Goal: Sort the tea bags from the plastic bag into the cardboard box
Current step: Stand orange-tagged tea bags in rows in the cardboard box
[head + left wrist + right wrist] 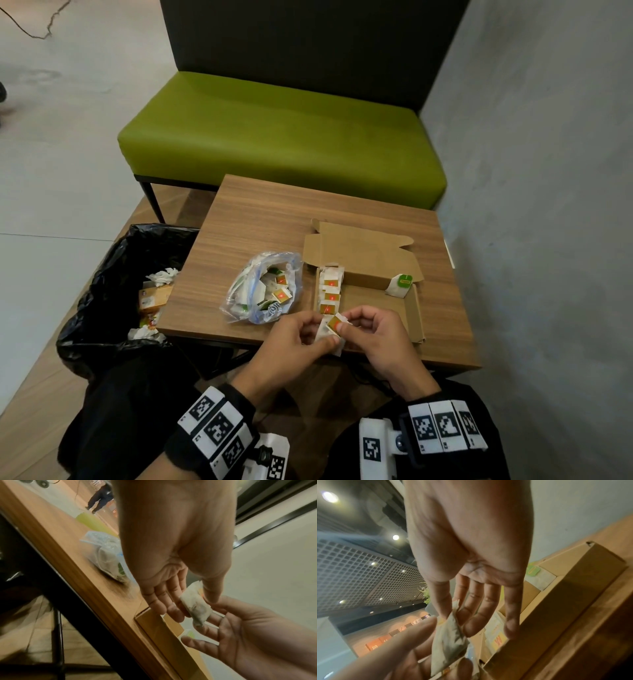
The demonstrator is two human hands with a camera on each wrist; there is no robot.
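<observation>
- Bin [102, 284]: one, black-lined, on the floor left of the table [260, 219], with crumpled paper and packets inside.
- Bag [263, 291]: one clear plastic one, open on the table just left of the box; at least two red-tagged and some green-tagged tea bags still lie in it, too jumbled to count.
- Left hand [291, 346]: thumb and fingers pinch the near end of a red-tagged tea bag [330, 327], held above the box's near left corner.
- Right hand [373, 339]: thumb and forefinger pinch the same tea bag's far end; the other fingers are loosely curled.
- Doing it well, I judge: square the sachet, tuck its tag flat, then stand it at the near end of the red row [329, 291], not loose in the middle.
- Box [376, 294]: one, cardboard, lid open; along its left wall runs that row of about four red-tagged tea bags.
- Green bag [400, 284]: one, alone at the box's far right corner.
</observation>
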